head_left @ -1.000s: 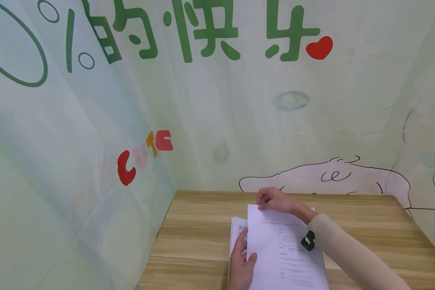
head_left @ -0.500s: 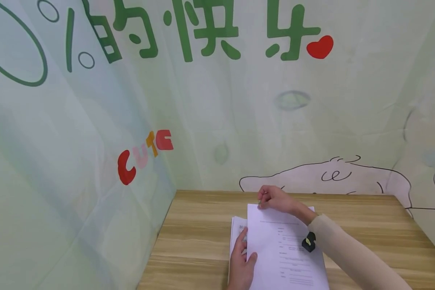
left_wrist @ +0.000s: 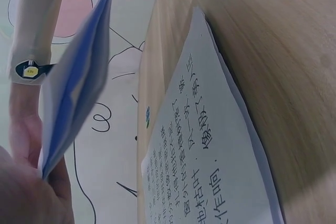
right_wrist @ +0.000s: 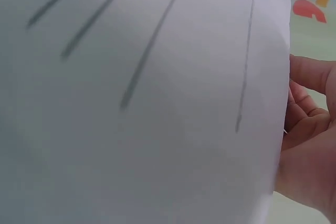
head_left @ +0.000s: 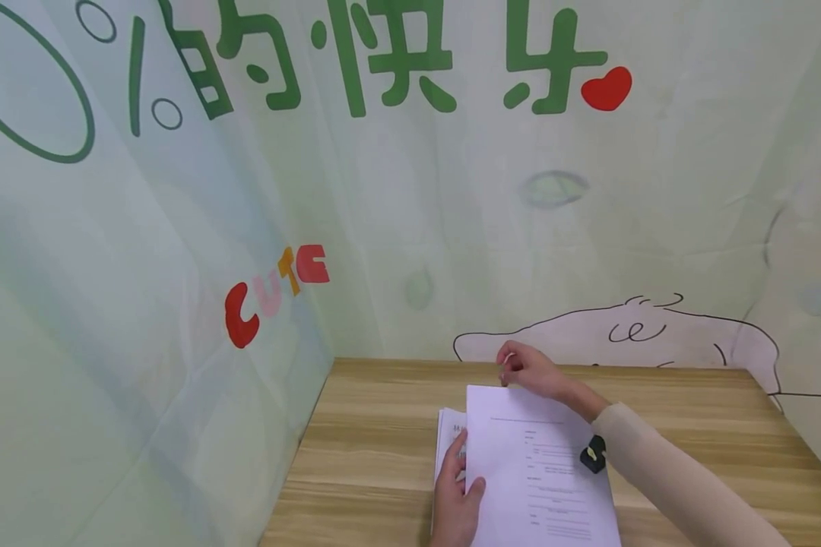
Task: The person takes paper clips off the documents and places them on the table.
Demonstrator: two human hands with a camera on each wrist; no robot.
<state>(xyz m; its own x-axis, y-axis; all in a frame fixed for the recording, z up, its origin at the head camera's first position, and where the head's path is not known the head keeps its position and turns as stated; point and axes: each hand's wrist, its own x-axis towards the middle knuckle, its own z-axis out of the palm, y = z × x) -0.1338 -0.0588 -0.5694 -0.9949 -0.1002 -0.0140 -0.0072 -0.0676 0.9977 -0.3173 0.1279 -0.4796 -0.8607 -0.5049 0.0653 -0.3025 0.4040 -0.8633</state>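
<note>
My left hand (head_left: 455, 494) grips the left edge of a stack of printed sheets (head_left: 506, 456), thumb on the front and fingers round the edge. In the left wrist view, the sheets (left_wrist: 79, 82) stand raised with gaps between the pages. My right hand (head_left: 534, 372) is just above the stack's top edge. Its fingers are curled, and a small thin greenish thing shows at the fingertips in the head view, too small to name. In the right wrist view, the stack's page (right_wrist: 173, 129) covers most of the frame, with fingers behind its edge.
More sheets (left_wrist: 210, 129) with Chinese text lie flat on the wooden table (head_left: 356, 441), left of and below the raised stack. A small blue-green thing (left_wrist: 147, 116) shows beyond them. Printed curtains (head_left: 397, 228) hang behind and to the left.
My right hand has moved up and slightly right, off the stack's top left corner, and the small greenish thing moved with it. The left hand and the stack have barely moved.
</note>
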